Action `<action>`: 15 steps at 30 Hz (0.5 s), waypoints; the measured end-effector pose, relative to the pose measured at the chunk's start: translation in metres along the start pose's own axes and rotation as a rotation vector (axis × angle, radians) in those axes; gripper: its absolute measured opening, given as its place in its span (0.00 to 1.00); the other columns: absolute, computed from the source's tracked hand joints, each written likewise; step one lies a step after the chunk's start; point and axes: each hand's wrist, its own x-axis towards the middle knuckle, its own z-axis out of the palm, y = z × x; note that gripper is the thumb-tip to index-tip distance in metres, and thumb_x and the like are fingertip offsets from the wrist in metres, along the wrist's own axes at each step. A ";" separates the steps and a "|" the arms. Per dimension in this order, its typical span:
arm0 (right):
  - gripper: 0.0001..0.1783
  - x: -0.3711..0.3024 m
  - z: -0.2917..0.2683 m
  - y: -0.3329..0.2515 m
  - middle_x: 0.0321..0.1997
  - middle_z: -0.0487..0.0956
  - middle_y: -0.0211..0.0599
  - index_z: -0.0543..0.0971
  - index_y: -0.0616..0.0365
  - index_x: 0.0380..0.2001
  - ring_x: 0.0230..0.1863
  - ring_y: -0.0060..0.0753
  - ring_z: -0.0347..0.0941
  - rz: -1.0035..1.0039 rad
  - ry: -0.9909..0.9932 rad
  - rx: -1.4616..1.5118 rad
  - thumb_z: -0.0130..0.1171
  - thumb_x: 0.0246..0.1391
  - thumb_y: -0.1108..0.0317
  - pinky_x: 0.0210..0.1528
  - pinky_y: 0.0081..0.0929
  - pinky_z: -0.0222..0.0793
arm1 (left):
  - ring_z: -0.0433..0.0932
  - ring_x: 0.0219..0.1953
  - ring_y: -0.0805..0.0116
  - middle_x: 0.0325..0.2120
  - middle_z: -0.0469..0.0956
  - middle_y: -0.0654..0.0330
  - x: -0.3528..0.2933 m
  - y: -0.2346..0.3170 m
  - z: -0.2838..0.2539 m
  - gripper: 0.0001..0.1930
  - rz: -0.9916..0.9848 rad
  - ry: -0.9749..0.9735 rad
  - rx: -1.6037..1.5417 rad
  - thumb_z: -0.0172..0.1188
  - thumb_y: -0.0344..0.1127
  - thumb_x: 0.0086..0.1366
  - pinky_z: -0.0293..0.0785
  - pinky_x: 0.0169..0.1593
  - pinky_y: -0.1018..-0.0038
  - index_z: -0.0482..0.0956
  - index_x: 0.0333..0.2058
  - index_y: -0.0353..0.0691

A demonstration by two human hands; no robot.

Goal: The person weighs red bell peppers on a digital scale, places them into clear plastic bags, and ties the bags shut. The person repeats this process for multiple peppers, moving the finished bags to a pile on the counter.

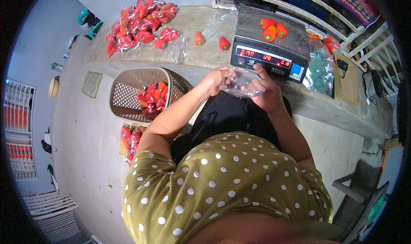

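A clear plastic bag stretches between my two hands in front of the scale. My left hand pinches one side of the bag. My right hand grips its other side, one finger pointing up toward the scale. The bag looks thin and see-through, with no pepper visible in it. Just beyond my hands stands a black digital scale with a lit red display. Three red-orange peppers lie together on its plate. Two loose peppers rest on the concrete ledge left of the scale.
Bagged red peppers are heaped at the ledge's far left. A beige basket with bagged peppers stands left of my knees, a box of packed peppers nearer. Right of the scale are plastic bags and a cardboard box.
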 end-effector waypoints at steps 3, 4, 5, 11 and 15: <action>0.23 0.009 -0.031 0.002 0.34 0.73 0.42 0.65 0.59 0.47 0.37 0.40 0.71 -0.119 -0.108 -0.534 0.52 0.43 0.70 0.41 0.35 0.68 | 0.67 0.21 0.78 0.24 0.71 0.62 -0.010 0.020 0.031 0.13 0.161 0.091 -0.229 0.40 0.22 0.58 0.65 0.21 0.82 0.66 0.41 0.37; 0.26 0.011 -0.029 -0.005 0.32 0.73 0.43 0.65 0.57 0.47 0.35 0.43 0.72 -0.033 -0.022 -0.723 0.54 0.41 0.69 0.39 0.36 0.68 | 0.67 0.21 0.78 0.24 0.71 0.62 -0.013 0.023 0.038 0.14 0.287 0.053 -0.225 0.40 0.21 0.56 0.65 0.22 0.83 0.65 0.42 0.38; 0.28 0.015 -0.027 -0.013 0.30 0.73 0.44 0.65 0.55 0.48 0.33 0.46 0.72 0.068 0.043 -0.896 0.57 0.38 0.67 0.37 0.37 0.69 | 0.67 0.21 0.78 0.24 0.71 0.61 -0.018 0.026 0.046 0.16 0.412 0.014 -0.221 0.40 0.21 0.55 0.66 0.23 0.83 0.64 0.44 0.39; 0.23 0.043 -0.027 -0.035 0.45 0.63 0.48 0.71 0.57 0.41 0.42 0.44 0.67 -0.089 0.346 -1.812 0.56 0.35 0.68 0.43 0.34 0.66 | 0.71 0.31 0.77 0.37 0.76 0.58 0.005 0.018 0.044 0.20 0.670 -0.021 0.802 0.47 0.20 0.50 0.66 0.30 0.78 0.76 0.41 0.42; 0.18 0.054 -0.041 -0.041 0.42 0.65 0.43 0.73 0.56 0.38 0.43 0.42 0.67 -0.155 0.230 -1.821 0.54 0.37 0.69 0.44 0.34 0.64 | 0.72 0.28 0.59 0.23 0.68 0.57 0.037 0.058 0.030 0.17 1.183 0.557 1.343 0.52 0.23 0.44 0.70 0.33 0.68 0.78 0.35 0.44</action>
